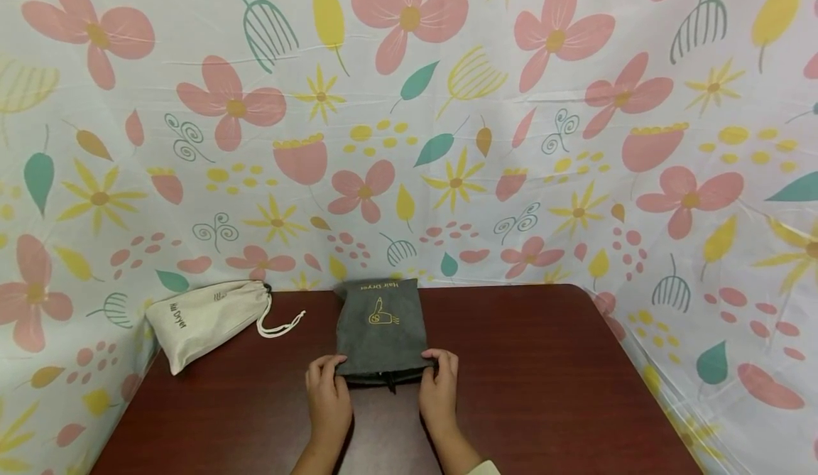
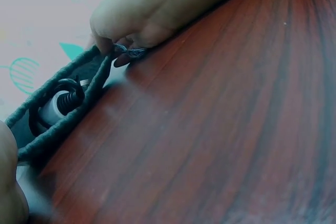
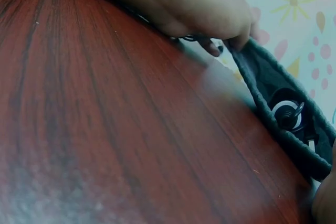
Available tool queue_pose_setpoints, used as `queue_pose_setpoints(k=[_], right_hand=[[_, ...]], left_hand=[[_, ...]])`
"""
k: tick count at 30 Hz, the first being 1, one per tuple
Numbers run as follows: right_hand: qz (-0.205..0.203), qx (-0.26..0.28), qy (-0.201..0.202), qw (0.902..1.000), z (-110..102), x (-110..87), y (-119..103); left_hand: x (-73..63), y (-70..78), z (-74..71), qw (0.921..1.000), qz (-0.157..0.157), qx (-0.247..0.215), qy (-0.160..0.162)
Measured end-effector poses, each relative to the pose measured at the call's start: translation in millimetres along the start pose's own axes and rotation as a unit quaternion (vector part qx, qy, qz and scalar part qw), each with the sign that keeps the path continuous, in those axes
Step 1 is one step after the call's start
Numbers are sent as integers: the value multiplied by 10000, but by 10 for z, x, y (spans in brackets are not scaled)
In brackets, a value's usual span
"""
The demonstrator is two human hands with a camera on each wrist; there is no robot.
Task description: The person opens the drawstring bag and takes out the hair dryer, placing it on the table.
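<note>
Left hand (image 1: 329, 386) and right hand (image 1: 439, 386) each pinch one corner at the mouth of a dark grey bag (image 1: 381, 341), fingers curled over the edge. The bag lies on the bench at its far side, roughly midway across, its mouth toward the person. It is soft, matte cloth, printed in gold with "Hair Dryer" and a small dryer outline, both upside down as the head camera sees them; a short black cord (image 1: 392, 384) hangs at the middle of the mouth.

From above, the opening is only a dark slit. Both wrist views look into it: held apart in a long narrow gap, the rolled rim frames a pale, rounded end (image 2: 52, 109) with a ribbed black sleeve and coiled black cable.

The bench (image 1: 530, 375) is reddish-brown with a dark wood grain, glossy near the person. A cream pouch (image 1: 207, 322), also lettered, lies at its far left, white drawstring (image 1: 281, 327) trailing. Behind hangs white sheeting (image 1: 409, 120) printed with pink flowers and yellow and teal leaves.
</note>
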State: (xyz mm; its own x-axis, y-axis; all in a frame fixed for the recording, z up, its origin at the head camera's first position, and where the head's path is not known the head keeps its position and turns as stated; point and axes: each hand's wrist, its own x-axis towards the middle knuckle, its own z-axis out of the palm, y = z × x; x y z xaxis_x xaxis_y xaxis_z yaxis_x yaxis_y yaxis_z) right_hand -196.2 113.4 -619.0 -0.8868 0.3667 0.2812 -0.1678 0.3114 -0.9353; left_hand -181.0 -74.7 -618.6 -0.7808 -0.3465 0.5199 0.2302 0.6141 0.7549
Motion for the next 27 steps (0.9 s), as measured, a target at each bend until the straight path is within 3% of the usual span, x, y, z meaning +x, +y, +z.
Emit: queue_pose_setpoints(k=[9, 13, 17, 22, 24, 27], right_hand=[[-479, -784, -307, 9953, 21, -53, -36], [-598, -885, -402, 9935, 0, -81, -81], [-889, -988, -447, 9901, -28, -111, -130], [-1559, -1212, -297, 9799, -58, -168, -196], [-1679, -1142, -364, 9785, -75, -204, -234], [-1521, -938, -735, 9812, -110, -277, -317]], left_hand=[[-3, 33, -21, 9998, 78, 142, -120], [-4, 66, -27, 9993, 187, 262, -191], [-2, 104, -22, 9972, 578, 433, -178], [-10, 132, 4, 9898, 1168, 788, -196], [-15, 136, 13, 9886, 1251, 819, -184], [-20, 129, 25, 9893, 1231, 771, -151]])
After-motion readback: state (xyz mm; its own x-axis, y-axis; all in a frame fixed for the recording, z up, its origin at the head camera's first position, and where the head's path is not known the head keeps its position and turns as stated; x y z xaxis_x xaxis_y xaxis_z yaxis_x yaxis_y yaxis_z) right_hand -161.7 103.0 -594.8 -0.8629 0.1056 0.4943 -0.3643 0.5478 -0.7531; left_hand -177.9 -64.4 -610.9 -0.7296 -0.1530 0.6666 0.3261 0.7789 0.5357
